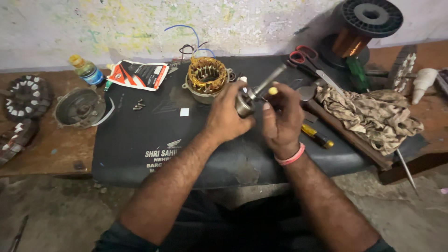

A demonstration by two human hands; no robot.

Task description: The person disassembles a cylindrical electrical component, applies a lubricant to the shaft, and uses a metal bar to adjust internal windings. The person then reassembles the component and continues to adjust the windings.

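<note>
I see the black mat (140,135) spread over the bench, with the copper-wound stator (206,77) just beyond my hands. My left hand (227,114) is wrapped closed around the metal rotor (246,103), its shaft pointing up and away to the right. My right hand (281,116) sits just beside it, fingers pinched on a small yellow-tipped tool (273,91) touching the shaft.

Wooden bench (56,154) under black mat (154,140), with scissors (308,63), rag (373,114), stator (206,77).
</note>
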